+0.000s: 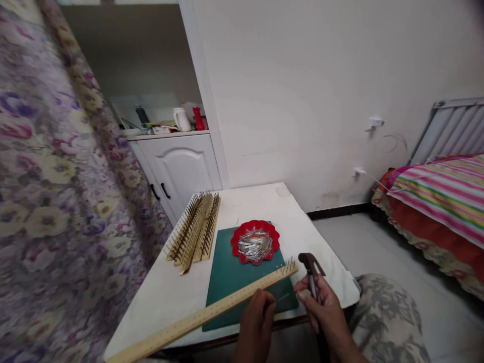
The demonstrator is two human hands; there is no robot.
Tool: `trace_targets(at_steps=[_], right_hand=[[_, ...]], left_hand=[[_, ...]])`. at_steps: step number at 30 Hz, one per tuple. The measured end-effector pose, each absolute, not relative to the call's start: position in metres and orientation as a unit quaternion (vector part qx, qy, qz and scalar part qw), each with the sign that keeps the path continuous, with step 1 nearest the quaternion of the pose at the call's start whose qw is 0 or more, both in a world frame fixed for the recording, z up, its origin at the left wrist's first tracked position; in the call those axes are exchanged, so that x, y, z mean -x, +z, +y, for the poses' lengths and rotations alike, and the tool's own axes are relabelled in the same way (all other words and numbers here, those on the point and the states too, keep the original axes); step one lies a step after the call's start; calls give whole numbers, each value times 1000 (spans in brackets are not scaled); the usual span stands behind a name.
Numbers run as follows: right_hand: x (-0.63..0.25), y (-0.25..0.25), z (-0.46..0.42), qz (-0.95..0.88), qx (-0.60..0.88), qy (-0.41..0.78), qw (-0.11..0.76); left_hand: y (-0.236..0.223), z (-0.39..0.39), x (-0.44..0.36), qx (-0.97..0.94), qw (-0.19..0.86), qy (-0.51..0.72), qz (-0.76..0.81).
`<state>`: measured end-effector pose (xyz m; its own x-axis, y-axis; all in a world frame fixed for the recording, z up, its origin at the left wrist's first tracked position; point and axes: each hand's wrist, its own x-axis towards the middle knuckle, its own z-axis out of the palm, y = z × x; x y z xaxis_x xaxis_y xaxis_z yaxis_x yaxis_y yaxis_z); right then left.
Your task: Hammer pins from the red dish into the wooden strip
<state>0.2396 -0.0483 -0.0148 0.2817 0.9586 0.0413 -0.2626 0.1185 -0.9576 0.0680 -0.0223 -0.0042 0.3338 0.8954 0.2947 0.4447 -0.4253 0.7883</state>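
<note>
Drilled wooden strip (212,310) lies diagonally across a white table (159,307), from the near left corner, over a green mat (227,272), to a right end bearing a cluster of nails (290,264), some tilted. From left to right: a floral curtain (34,201) hangs beside the table; nail-studded boards (194,232) lie side by side on the tabletop. At centre, a red scalloped dish (235,237) holding many loose nails (255,245) rests on the mat. The left hand (257,317) is curled near the strip, its fingertips hidden; whether it pinches anything cannot be told. A single nail (283,296) shows between the hands. The right hand (323,302) is wrapped around the handle of a hammer (310,263), dark head uppermost. At far right stands a bed (446,186) with a striped cover.
</note>
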Motion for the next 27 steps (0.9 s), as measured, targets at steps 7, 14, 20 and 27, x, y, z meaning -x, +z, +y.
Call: trace_targets(at_steps=[7, 14, 20, 27], right_hand=[[-221, -18, -55, -365, 477, 480, 639], [-220, -27, -63, -384, 497, 460, 628], [-225, -32, -65, -357, 497, 467, 638], [-235, -48, -71, -289, 451, 528, 660]], left_hand=[[-12, -33, -74, -777, 307, 369, 408], [-1, -37, -88, -801, 289, 326, 411], [1, -16, -86, -752, 305, 340, 475], [-15, 26, -97, -719, 308, 371, 501]])
